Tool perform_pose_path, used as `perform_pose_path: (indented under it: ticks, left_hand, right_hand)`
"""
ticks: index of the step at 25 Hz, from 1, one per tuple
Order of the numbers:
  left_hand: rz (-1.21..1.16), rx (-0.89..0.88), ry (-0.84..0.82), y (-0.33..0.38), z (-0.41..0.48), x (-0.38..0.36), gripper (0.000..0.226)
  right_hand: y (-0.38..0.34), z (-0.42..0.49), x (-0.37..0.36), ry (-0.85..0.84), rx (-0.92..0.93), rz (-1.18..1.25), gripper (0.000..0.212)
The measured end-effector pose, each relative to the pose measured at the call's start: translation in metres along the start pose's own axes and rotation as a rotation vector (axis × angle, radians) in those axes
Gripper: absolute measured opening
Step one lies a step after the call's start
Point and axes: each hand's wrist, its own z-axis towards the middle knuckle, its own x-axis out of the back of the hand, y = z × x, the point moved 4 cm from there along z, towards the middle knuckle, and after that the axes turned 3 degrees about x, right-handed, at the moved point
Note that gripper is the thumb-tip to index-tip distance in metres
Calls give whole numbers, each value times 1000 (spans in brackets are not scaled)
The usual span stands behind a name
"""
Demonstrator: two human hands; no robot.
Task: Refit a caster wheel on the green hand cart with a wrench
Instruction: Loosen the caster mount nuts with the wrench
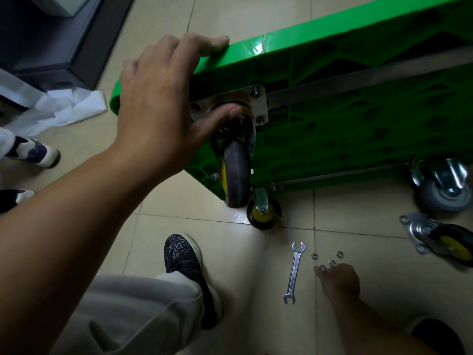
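The green hand cart (345,103) stands tipped on its side, underside facing me. My left hand (163,103) holds its corner, fingers over the top edge and thumb pressing the metal plate of a black and yellow caster wheel (236,172) against the underside. A silver open-ended wrench (294,272) lies on the tiled floor. Right of it lie several small nuts (332,263). My right hand (337,280) reaches down to them, fingertips touching the nearest nut (322,267); whether it pinches one is hidden.
A loose black and yellow caster (445,242) lies on the floor at right, beside a grey caster (445,193) on the cart. Another mounted caster (263,211) touches the floor. My shoe (184,257) is near the wrench. Another person's shoes (33,152) and white paper (71,106) are at left.
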Motion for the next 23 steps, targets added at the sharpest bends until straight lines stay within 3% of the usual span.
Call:
perform_pose_path:
  ticks: [5,10,13,14,16,18,19,21,23]
  left_hand:
    - [5,0,-3,0,-1,0,72]
    - [-1,-1,-6,1,2,0,71]
    - [-19,15,1,4,2,5,71]
    - [-22,26,1,5,1,6,71]
    - [-26,49,-14,6,2,5,70]
    - [-12,47,-9,7,2,6,69]
    - [-2,37,-8,8,1,5,68]
    - [-7,24,1,8,-1,6,68]
    - [-25,19,-3,8,-2,5,68]
  right_hand:
    - [1,6,-2,-41,-25,-7,56]
    - [1,-3,4,-25,-5,-91,46]
    - [-51,-29,57,261,112,361,33]
    - [-79,-46,83,340,197,567,29]
    - [-148,-89,131,380,480,755,27]
    - [-214,-143,161,162,757,809,39]
    - [-238,-162,163,-27,784,808,57]
    - [-264,-189,162,-280,692,790,95]
    - [-267,-200,163,-326,610,833,109]
